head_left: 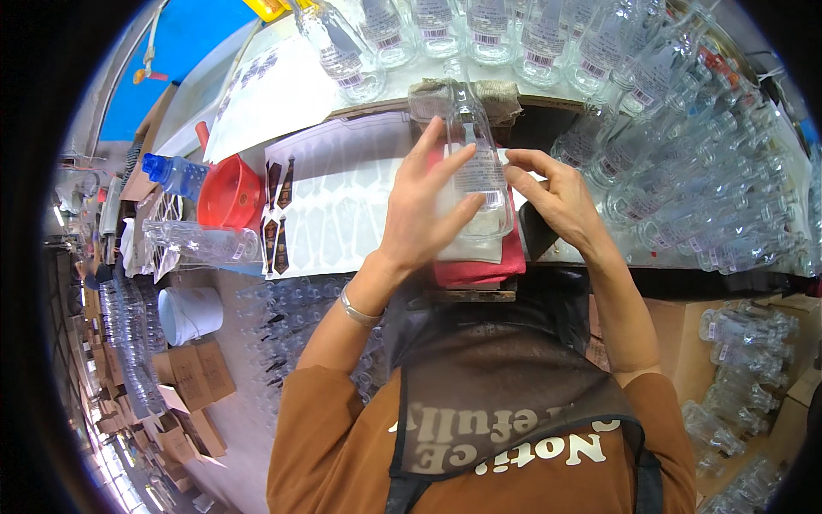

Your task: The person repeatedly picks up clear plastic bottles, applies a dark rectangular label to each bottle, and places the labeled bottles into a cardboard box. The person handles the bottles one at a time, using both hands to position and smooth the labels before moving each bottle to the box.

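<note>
A clear glass bottle (pixel 481 171) with a printed label lies before me, its neck on a cloth-wrapped rest (pixel 501 96) and its body over a folded white and red cloth (pixel 479 272). My left hand (pixel 419 201) is over the bottle's left side, fingers spread and slightly blurred; whether they touch the glass I cannot tell. Close to the bottle's right side is my right hand (pixel 556 197), its thumb and bent forefinger apart with nothing visible between them. Left of the bottle lies a label sheet (pixel 342 231) with a few dark tie-shaped stickers (pixel 278 244) at its left edge.
Labelled bottles (pixel 488 34) line the far side, and many more (pixel 685 197) crowd the right. At left are a red plastic pot (pixel 229 193), a blue-topped bottle (pixel 175 171) and a lying glass bottle (pixel 201 242). A white bucket (pixel 190 314) and cartons (pixel 195 374) stand below.
</note>
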Motion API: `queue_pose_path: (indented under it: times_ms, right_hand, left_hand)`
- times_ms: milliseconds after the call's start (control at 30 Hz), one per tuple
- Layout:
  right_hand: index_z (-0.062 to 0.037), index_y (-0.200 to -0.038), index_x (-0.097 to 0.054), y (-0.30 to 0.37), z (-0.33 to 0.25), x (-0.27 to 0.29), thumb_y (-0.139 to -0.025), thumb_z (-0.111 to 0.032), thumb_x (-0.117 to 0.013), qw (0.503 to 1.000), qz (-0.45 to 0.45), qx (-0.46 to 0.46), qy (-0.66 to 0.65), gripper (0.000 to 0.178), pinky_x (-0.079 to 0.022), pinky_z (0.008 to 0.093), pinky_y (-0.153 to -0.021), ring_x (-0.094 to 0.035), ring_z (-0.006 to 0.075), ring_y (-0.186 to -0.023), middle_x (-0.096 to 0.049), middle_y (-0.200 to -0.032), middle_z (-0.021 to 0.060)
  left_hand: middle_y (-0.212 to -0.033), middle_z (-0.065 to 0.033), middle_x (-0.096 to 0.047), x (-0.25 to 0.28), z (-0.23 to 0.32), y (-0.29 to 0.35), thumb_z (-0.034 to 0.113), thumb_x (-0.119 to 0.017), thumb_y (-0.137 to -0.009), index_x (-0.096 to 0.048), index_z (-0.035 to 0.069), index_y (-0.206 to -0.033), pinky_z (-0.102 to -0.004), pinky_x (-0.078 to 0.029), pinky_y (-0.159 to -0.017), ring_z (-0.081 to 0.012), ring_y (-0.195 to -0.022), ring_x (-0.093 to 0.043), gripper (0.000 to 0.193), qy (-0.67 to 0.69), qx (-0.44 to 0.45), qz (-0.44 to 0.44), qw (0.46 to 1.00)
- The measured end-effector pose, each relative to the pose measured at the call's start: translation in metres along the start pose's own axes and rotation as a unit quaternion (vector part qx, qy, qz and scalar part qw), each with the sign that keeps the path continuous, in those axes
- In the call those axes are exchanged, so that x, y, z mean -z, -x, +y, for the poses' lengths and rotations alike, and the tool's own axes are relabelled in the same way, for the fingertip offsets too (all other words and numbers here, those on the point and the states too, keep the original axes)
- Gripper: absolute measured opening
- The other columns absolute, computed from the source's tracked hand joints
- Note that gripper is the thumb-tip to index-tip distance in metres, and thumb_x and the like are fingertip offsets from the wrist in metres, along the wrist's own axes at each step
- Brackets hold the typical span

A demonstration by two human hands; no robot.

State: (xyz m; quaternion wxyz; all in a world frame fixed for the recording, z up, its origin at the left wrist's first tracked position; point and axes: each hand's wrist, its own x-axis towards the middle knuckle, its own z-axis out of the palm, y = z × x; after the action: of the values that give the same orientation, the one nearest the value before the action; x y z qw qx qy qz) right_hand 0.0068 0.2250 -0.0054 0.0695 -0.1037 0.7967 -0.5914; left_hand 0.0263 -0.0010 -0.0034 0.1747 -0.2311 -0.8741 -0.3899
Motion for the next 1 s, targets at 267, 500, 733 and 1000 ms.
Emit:
queue_pose_path:
  times_ms: [267, 500, 733, 1000]
  right_hand:
    - [0.0045, -0.130, -0.062, -0.005, 0.003, -0.007, -0.097, -0.032, -0.069, 0.998, -0.065, 0.001, 0.020, 0.050, -0.056, 0.0295, -0.078, -0.067, 0.0140, -0.094, -0.070, -0.116, 0.0121]
    - [0.0021, -0.133, -0.061, 0.000, 0.017, -0.015, -0.102, -0.038, -0.055, 0.995, -0.071, -0.025, -0.072, 0.051, -0.050, 0.0325, -0.093, -0.066, 0.0213, -0.107, -0.070, -0.120, 0.0165]
    - [0.0041, -0.128, -0.063, 0.001, 0.019, -0.022, -0.098, -0.043, -0.060, 0.998, -0.041, 0.003, -0.044, 0.055, -0.049, 0.0347, -0.095, -0.066, 0.0260, -0.109, -0.071, -0.118, 0.0189]
    - [0.0051, -0.122, -0.066, 0.000, 0.011, -0.018, -0.090, -0.044, -0.069, 0.999, -0.037, 0.013, 0.004, 0.059, -0.051, 0.0368, -0.092, -0.069, 0.0298, -0.104, -0.071, -0.112, 0.0232]
  left_hand:
    - [-0.156, -0.0193, -0.042, -0.002, -0.004, 0.004, 0.018, -0.076, -0.087, -0.060, 0.010, -0.140, -0.0428, -0.044, -0.109, -0.0350, -0.139, -0.049, 0.056, 0.045, 0.040, -0.004, 0.998]
    - [-0.154, -0.0232, -0.042, -0.006, 0.006, 0.009, 0.010, -0.069, -0.093, -0.057, 0.009, -0.142, -0.0375, -0.052, -0.100, -0.0304, -0.137, -0.050, 0.050, 0.231, 0.116, 0.015, 0.966]
    - [-0.155, -0.0223, -0.041, -0.004, 0.003, 0.009, 0.008, -0.064, -0.097, -0.061, 0.008, -0.139, -0.0375, -0.052, -0.101, -0.0306, -0.139, -0.048, 0.042, 0.209, 0.125, 0.009, 0.970]
    - [-0.158, -0.0168, -0.036, -0.008, 0.003, 0.012, 0.007, -0.068, -0.095, -0.054, 0.006, -0.144, -0.0352, -0.056, -0.101, -0.0252, -0.138, -0.048, 0.051, 0.170, 0.114, -0.017, 0.979]
